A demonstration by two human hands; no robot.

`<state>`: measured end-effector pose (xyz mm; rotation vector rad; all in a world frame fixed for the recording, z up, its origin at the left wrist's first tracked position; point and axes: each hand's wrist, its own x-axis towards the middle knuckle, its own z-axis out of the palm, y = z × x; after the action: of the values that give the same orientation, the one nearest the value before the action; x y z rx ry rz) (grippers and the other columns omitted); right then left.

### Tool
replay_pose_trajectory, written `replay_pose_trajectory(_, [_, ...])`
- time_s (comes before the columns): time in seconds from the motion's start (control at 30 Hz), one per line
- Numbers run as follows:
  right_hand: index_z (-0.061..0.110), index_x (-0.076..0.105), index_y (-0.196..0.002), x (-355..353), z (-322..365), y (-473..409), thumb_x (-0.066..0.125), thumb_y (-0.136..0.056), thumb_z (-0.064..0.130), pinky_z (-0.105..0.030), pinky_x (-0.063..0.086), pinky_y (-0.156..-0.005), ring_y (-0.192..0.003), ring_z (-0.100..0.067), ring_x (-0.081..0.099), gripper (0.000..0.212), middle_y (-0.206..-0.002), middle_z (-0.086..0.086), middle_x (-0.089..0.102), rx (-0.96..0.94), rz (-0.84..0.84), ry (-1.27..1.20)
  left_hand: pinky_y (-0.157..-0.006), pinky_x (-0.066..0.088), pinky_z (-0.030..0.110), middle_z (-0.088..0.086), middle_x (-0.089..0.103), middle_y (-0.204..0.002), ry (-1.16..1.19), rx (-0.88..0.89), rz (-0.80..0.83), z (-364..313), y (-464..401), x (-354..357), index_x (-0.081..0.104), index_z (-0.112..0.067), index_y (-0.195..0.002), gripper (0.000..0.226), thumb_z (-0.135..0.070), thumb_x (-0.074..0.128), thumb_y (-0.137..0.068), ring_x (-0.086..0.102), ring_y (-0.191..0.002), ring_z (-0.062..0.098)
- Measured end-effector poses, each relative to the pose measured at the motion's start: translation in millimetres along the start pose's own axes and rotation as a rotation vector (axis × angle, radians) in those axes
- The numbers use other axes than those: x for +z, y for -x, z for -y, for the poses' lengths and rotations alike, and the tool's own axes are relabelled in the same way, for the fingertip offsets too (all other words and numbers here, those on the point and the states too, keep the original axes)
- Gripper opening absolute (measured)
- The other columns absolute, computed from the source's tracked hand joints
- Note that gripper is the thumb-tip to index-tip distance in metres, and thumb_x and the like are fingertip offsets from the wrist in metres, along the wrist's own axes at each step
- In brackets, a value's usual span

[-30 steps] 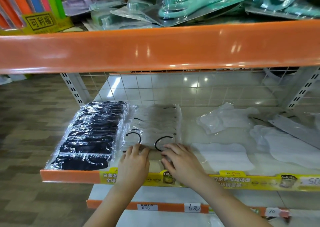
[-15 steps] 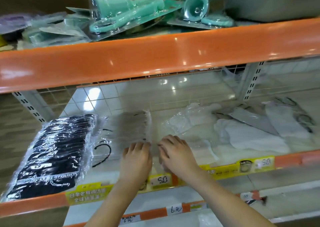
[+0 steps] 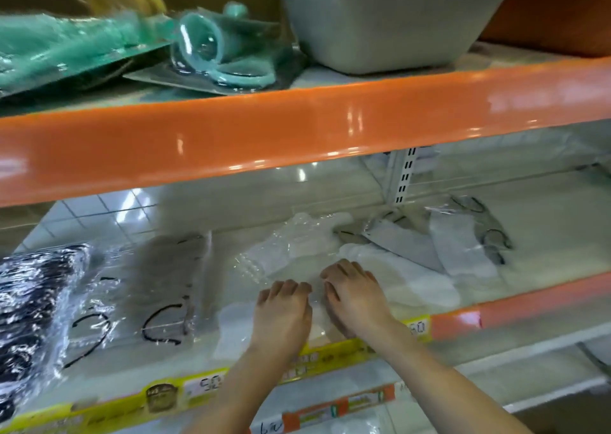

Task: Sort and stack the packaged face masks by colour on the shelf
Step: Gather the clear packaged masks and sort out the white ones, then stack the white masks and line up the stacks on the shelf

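We are pressing left hand point(image 3: 282, 314) and right hand point(image 3: 355, 298), fingers curled, onto a white mask packet point(image 3: 317, 321) right of the finished grey stack point(image 3: 165, 288), with loose white masks point(image 3: 413, 268) further right remaining unsorted.

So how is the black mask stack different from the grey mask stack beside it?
The black mask stack lies at the far left, cut off by the picture edge; the grey mask stack lies nearer the hands. The black stack shows dark masks only; the grey stack shows black ear loops. Both are wrapped in clear plastic.
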<state>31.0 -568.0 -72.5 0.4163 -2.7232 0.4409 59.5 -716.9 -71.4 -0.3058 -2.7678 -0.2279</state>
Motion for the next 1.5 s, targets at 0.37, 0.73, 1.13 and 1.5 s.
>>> replay_pose_trajectory(0.37, [0.018,0.043,-0.134,-25.7,-112.0,-28.9,0.059,-0.086,0.024,-0.038,0.034,-0.099,-0.128,-0.025,0.036,0.051,-0.138,-0.002,0.039,0.202,0.178,0.075,-0.054,0.049,0.029,-0.007,0.065,-0.081,0.091,0.059,0.006,-75.2,-55.0,40.1,0.069,-0.024,-0.082,0.023,-0.022,0.056,-0.064,0.064,-0.073,0.017])
replay_pose_trajectory(0.73, [0.013,0.036,-0.137,-20.9,-146.7,-32.0,0.042,-0.095,0.049,-0.033,0.027,-0.107,-0.134,-0.025,0.031,0.055,-0.143,-0.006,0.038,0.269,0.253,0.096,-0.066,0.050,0.033,-0.003,0.064,-0.091,0.131,-0.015,0.125,-119.5,-68.7,59.7,0.068,-0.021,-0.085,0.027,-0.026,0.042,-0.077,0.063,-0.085,0.022])
replay_pose_trajectory(1.13, [0.014,0.061,-0.116,-43.8,-132.2,-41.7,0.043,-0.099,0.020,-0.035,0.044,-0.080,-0.105,-0.028,0.056,0.026,-0.112,-0.007,0.061,0.226,0.126,-0.308,-0.080,0.051,0.034,0.008,0.066,-0.106,0.328,-0.101,0.131,-126.0,-69.1,52.8,0.064,-0.006,-0.109,0.041,-0.026,0.041,-0.083,0.063,-0.100,0.028])
replay_pose_trajectory(1.5, [0.013,0.053,-0.089,-89.4,-70.9,-53.1,0.038,-0.101,0.015,-0.014,0.038,-0.057,-0.071,-0.016,0.055,0.019,-0.075,0.001,0.055,0.413,0.030,-1.083,-0.111,0.026,0.023,0.005,0.035,-0.150,0.561,-0.183,0.026,-139.0,-57.7,10.2,0.030,-0.011,-0.147,0.077,-0.037,0.065,-0.083,0.032,-0.138,0.018])
